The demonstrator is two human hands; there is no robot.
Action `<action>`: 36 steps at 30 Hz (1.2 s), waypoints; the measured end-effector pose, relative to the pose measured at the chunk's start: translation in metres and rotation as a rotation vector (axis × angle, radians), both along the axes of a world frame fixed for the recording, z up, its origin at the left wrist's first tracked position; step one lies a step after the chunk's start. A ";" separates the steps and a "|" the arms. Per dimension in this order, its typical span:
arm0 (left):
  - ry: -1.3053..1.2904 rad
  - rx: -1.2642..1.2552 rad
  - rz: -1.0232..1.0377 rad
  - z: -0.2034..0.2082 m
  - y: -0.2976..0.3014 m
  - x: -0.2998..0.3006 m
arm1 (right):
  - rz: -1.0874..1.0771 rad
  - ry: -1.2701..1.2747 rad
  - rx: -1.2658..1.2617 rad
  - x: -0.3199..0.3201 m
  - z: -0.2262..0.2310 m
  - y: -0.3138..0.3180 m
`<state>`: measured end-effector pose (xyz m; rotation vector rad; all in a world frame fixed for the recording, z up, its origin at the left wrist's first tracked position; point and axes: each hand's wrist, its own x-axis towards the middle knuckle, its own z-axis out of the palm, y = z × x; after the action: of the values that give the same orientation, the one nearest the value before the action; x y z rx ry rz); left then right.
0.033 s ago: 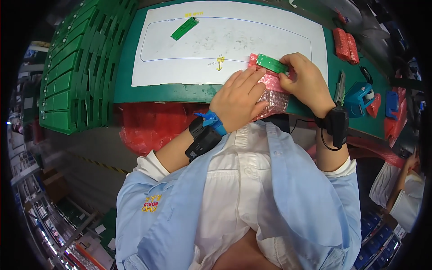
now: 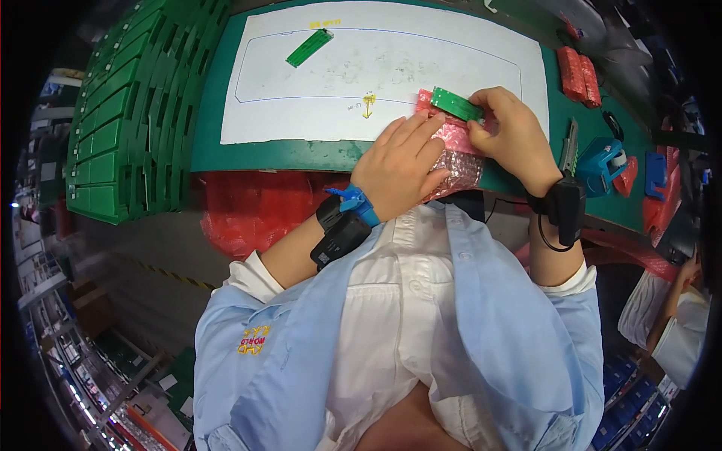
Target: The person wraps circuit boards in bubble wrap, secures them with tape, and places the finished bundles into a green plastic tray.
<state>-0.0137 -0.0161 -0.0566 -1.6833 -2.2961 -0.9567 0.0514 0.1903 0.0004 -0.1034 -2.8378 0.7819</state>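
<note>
My right hand [image 2: 515,135] pinches the right end of a stack of narrow green circuit boards [image 2: 455,104] between thumb and fingers. The boards lie tilted over a piece of pink bubble wrap [image 2: 459,141], whose near end hangs over the table's front edge and looks clearer. With fingers stretched out, my left hand [image 2: 398,165] rests flat on the left side of the wrap, its fingertips close to the boards. Another green circuit board piece [image 2: 309,48] lies by itself on the white sheet [image 2: 301,120], toward the far left.
Tall stacked green crates [image 2: 98,165] stand left of the green table [image 2: 278,156]. On the right lie red bubble-wrapped rolls [image 2: 577,75], a utility knife [image 2: 569,143] and a blue tape dispenser [image 2: 602,167]. Red plastic [image 2: 259,214] hangs below the front edge. Another person [image 2: 681,342] is at far right.
</note>
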 end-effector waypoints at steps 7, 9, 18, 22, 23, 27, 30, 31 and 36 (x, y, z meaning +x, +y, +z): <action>-0.005 -0.023 -0.002 -0.001 0.000 -0.001 | 0.042 0.033 0.094 0.001 -0.006 0.003; 0.007 -0.034 0.011 -0.001 -0.001 -0.001 | 0.023 0.021 0.057 -0.001 -0.009 0.000; 0.059 -0.062 0.043 0.002 0.002 0.003 | 0.099 0.029 0.023 0.000 -0.008 0.004; 0.062 -0.065 0.041 0.002 0.002 0.003 | 0.064 -0.004 -0.032 0.002 -0.007 0.005; 0.067 -0.075 0.035 0.003 0.002 0.003 | 0.058 -0.002 -0.038 0.003 -0.009 0.006; 0.073 -0.096 0.025 0.005 0.002 0.002 | 0.050 -0.002 -0.034 0.004 -0.011 0.007; 0.069 -0.096 0.014 0.005 0.003 0.002 | 0.041 -0.007 0.002 0.005 -0.009 0.006; 0.073 -0.091 0.016 0.004 0.002 0.002 | 0.054 -0.004 -0.009 0.004 -0.009 0.007; 0.076 -0.072 0.027 0.003 0.003 0.003 | 0.065 -0.095 -0.087 0.001 -0.002 0.014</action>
<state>-0.0111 -0.0132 -0.0536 -1.6808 -2.3238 -0.7994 0.0525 0.2043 -0.0020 -0.0620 -2.9087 0.9393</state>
